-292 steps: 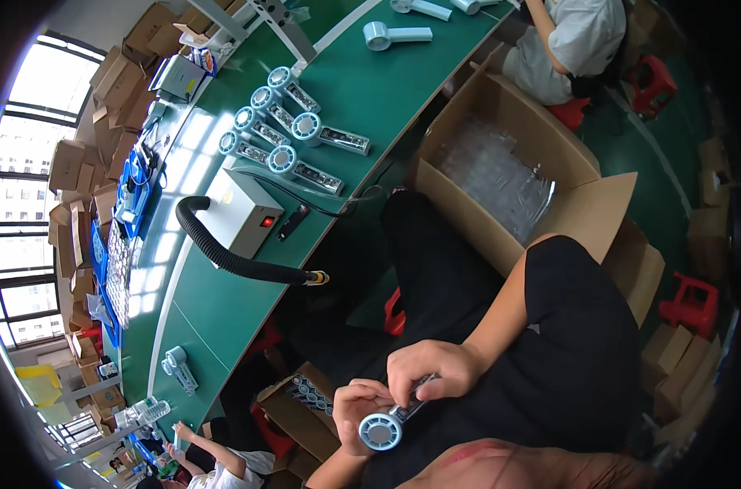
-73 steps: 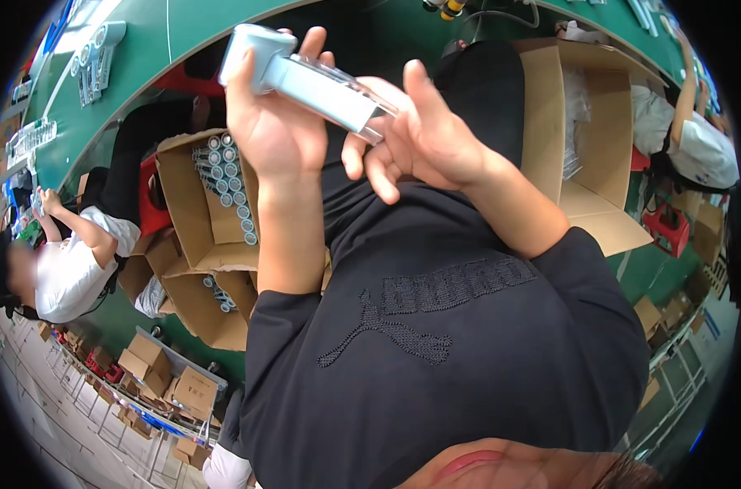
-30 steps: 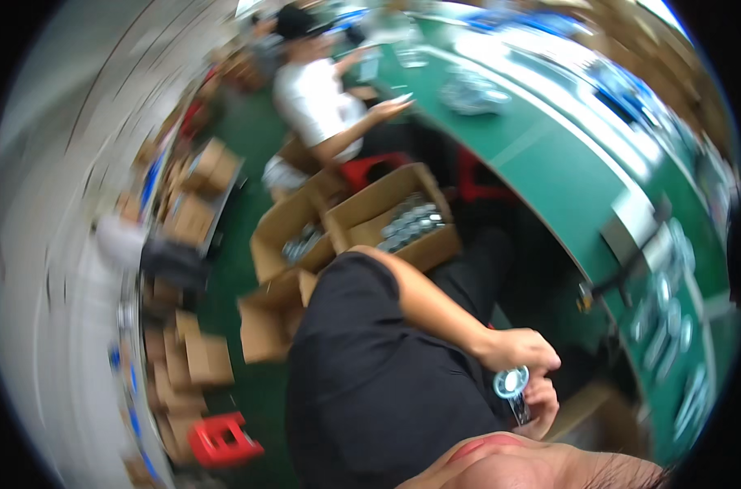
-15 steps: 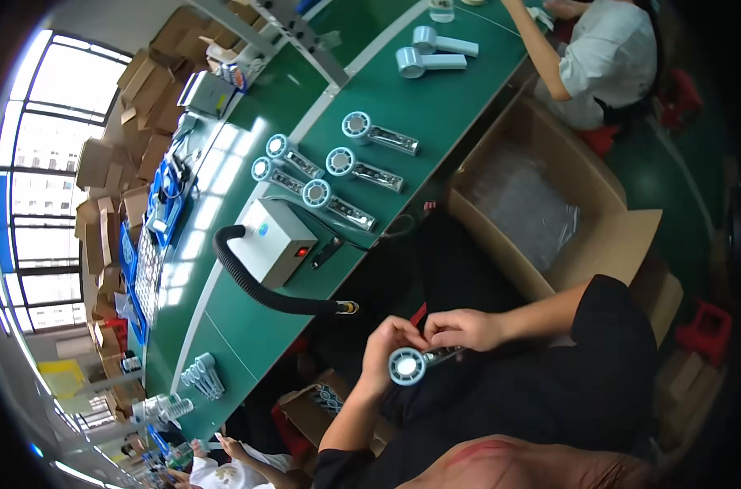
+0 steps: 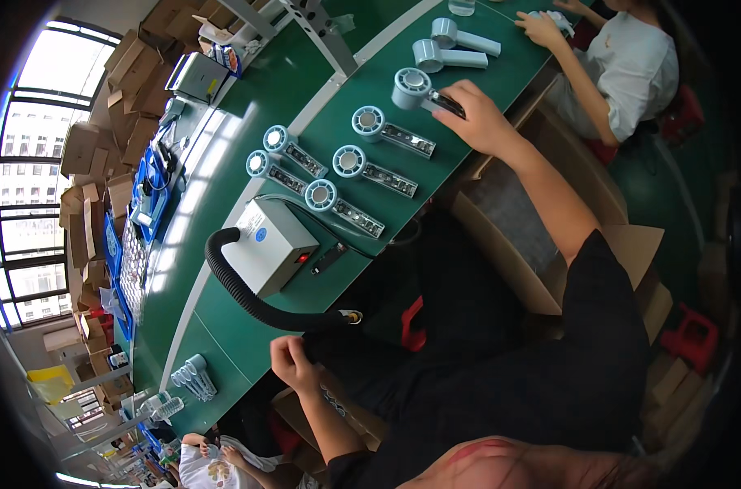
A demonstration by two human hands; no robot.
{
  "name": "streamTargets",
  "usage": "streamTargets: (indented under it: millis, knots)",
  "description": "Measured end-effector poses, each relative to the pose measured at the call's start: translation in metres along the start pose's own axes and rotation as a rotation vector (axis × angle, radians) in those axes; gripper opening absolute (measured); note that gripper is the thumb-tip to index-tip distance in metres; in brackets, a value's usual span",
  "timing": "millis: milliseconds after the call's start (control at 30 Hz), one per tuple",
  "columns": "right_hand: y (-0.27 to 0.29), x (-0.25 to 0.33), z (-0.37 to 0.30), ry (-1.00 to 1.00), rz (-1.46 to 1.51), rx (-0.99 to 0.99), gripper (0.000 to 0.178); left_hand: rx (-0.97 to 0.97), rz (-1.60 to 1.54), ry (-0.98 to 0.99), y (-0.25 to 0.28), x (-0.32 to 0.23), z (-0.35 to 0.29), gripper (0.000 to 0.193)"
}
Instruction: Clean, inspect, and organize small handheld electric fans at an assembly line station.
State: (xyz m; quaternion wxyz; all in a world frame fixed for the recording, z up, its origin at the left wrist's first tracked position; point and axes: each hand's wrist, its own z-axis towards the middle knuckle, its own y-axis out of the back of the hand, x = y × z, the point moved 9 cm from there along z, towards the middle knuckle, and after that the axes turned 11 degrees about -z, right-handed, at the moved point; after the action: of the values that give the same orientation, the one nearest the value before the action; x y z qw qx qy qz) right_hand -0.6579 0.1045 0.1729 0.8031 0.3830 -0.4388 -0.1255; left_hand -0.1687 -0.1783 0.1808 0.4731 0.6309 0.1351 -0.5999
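At the far part of the green table, my right hand (image 5: 480, 121) grips the handle of a light-blue handheld fan (image 5: 411, 87) with a round head. The handle's inner parts show dark, and the fan is over or on the tabletop; I cannot tell which. Closer to me lie several similar fans (image 5: 350, 161) with exposed circuitry in their handles. My left hand (image 5: 295, 365) is curled closed by the table's near edge, beside the end of a black hose (image 5: 260, 314). Its fingers hide whatever may be inside.
The hose comes from a white box machine (image 5: 273, 244) with a red switch. Two closed-handle fans (image 5: 460, 59) lie farther off, near a co-worker in white (image 5: 631, 69). A cardboard box (image 5: 542, 285) stands under my right arm. Stacked fans (image 5: 193, 376) sit at the left.
My right hand has carried the fan from my lap out to the far table, arm now stretched. My left hand has let go of it and moved left, toward the table edge.
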Motion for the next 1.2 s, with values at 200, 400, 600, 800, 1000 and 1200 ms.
streamTargets:
  millis: [200, 400, 600, 800, 1000, 1200]
  knots:
    - [-0.071, -0.012, 0.046, 0.159, -0.325, -0.003, 0.033, -0.329, 0.371, -0.14, 0.045, 0.093, 0.025, 0.013]
    - [0.019, -0.044, 0.099, 0.176, -0.429, -0.323, 0.027, -0.366, 0.566, -0.223, 0.038, 0.081, 0.018, 0.014]
    - [0.01, -0.194, 0.167, -0.224, -0.708, 0.199, 0.044, -0.375, 0.587, -0.24, 0.034, 0.075, 0.025, 0.016]
    - [0.039, -0.202, 0.166, -0.132, -0.933, 0.157, 0.051, -0.424, 0.105, -0.173, 0.051, 0.077, 0.006, 0.007]
    - [0.087, -0.065, 0.088, 0.153, -0.676, -0.49, 0.05, -0.506, 0.088, -0.198, 0.043, 0.03, -0.086, 0.002]
    - [0.007, 0.081, -0.118, 0.143, 0.565, 0.057, 0.041, 0.054, -0.679, 0.093, -0.079, 0.015, -0.126, 0.057]
